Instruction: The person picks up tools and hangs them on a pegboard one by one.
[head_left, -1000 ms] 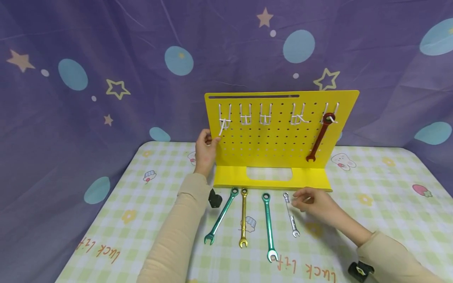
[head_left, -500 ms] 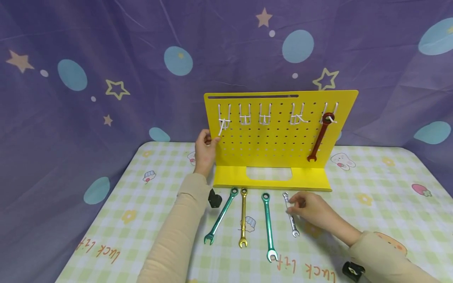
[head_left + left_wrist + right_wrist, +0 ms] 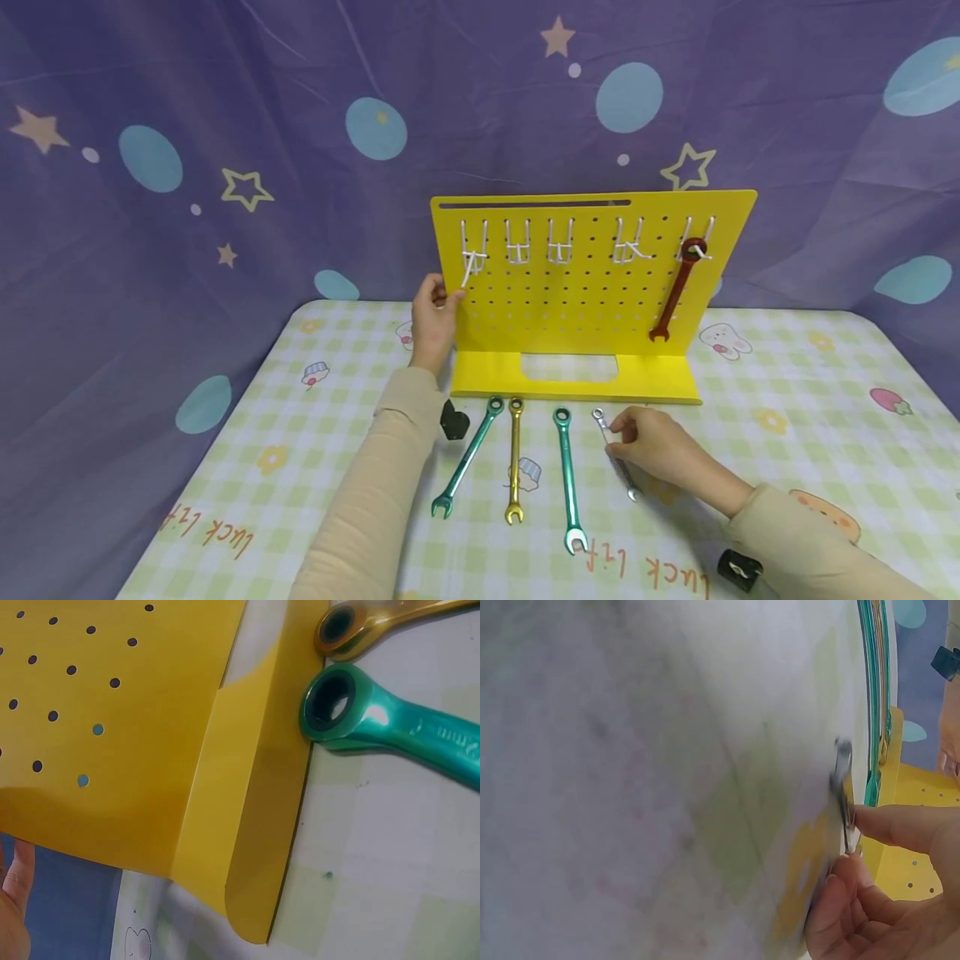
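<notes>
Now pinching the small silver combination wrench [image 3: 624, 473] with the right hand [image 3: 651, 442] in front of the yellow pegboard [image 3: 566, 337], vs just hovering beside it a second ago, and with its ring end nudged slightly left. Still holding the board's left edge with the left hand [image 3: 435, 323]. Counting five wrenches: two teal ratcheting wrenches [image 3: 567, 479], one gold wrench [image 3: 514, 458], the silver one, plus one red wrench [image 3: 676, 293] on the rightmost of five white hooks [image 3: 468, 269], with silver's long axis running roughly front-to-back, ring end toward the board, open end nearest.
</notes>
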